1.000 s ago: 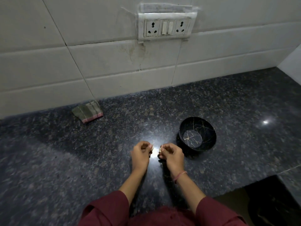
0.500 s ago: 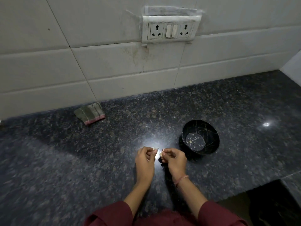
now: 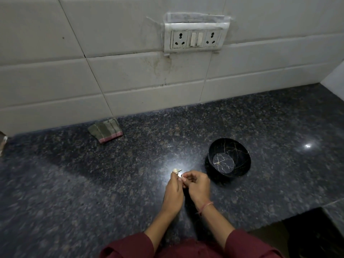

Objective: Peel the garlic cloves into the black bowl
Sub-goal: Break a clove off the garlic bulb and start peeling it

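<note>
Head view: the garlic clove (image 3: 181, 176) shows as a small pale bit pinched between the fingertips of both hands. It is held low over the table (image 3: 111, 183), just left of the black bowl (image 3: 242, 165), which looks empty. The left hand (image 3: 173, 190) and right hand (image 3: 198, 186) are curled and meet on it. It should be light and firm, with dry papery skin that tears. It is probably best held by its sides while a nail lifts the skin at the tip, and once bare it may turn slippery. Another pale scrap (image 3: 175, 170) lies just beyond the left fingertips; clove or skin, I cannot tell. A folded cloth (image 3: 105, 130) lies by the wall, well apart.
</note>
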